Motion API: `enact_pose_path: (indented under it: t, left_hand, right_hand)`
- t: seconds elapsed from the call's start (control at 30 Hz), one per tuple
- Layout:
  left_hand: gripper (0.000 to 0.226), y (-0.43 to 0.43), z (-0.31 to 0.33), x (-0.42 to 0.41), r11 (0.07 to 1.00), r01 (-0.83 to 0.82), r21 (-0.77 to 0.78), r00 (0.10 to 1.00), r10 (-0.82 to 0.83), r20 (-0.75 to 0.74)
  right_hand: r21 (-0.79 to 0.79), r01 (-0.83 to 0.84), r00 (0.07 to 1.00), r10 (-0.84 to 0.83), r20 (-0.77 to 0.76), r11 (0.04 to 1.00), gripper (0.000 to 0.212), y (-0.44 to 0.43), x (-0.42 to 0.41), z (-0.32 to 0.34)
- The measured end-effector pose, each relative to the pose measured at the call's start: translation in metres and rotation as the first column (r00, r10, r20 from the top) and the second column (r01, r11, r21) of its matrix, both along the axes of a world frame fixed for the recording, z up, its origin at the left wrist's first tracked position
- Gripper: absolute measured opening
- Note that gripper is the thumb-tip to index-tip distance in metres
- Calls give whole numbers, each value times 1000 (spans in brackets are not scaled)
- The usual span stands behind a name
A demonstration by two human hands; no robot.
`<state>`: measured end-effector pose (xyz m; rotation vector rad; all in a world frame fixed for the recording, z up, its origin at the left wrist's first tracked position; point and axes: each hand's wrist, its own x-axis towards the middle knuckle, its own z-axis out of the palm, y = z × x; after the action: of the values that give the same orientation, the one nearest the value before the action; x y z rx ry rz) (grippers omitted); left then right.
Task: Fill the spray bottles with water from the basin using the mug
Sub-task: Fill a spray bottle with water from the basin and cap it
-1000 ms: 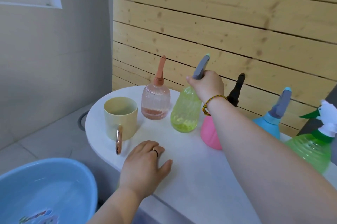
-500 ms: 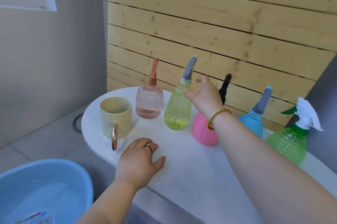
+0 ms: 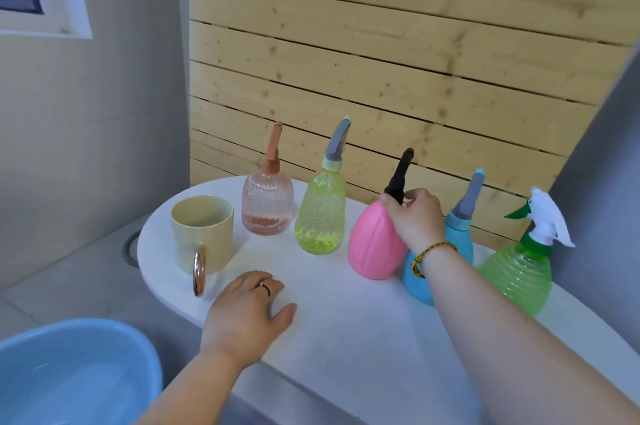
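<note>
Several spray bottles stand in a row on the white table [image 3: 346,331]: a clear pink ribbed bottle [image 3: 267,205], a yellow-green bottle [image 3: 320,213], an opaque pink bottle [image 3: 372,244] with a black sprayer, a blue bottle [image 3: 459,237] and a green bottle [image 3: 519,272] with a white trigger. My right hand [image 3: 415,217] grips the neck of the opaque pink bottle, at the base of its sprayer. My left hand [image 3: 247,314] rests flat on the table. The pale yellow mug [image 3: 202,232] stands at the table's left end. A blue basin [image 3: 69,372] of water sits at the lower left.
A wooden slat wall [image 3: 381,61] runs right behind the bottles. Grey tiled floor with a round drain [image 3: 130,246] lies left of the table. A grey panel [image 3: 606,147] rises at the right.
My right hand has let go of the yellow-green bottle's sprayer and moved right onto the opaque pink bottle's neck. My left hand has stayed on the table.
</note>
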<state>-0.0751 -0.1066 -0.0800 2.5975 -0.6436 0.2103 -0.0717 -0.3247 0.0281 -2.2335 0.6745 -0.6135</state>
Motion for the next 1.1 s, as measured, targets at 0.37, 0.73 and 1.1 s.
enact_pose_path:
  t: [0.37, 0.73, 1.1]
  left_hand:
    - [52, 3, 3, -1, 1000, -19, 1, 997, 19, -76]
    - [121, -24, 53, -46, 877, 5, -481, 984, -90, -153]
    - [94, -5, 73, -52, 770, -13, -638, 951, -189, -247]
  right_hand:
    - [-93, -15, 1000, 14, -13, 996, 32, 8, 0, 7]
    - [107, -316, 945, 303, 125, 943, 28, 60, -57, 30]
    - [18, -534, 837, 525, 151, 845, 34, 84, -65, 39]
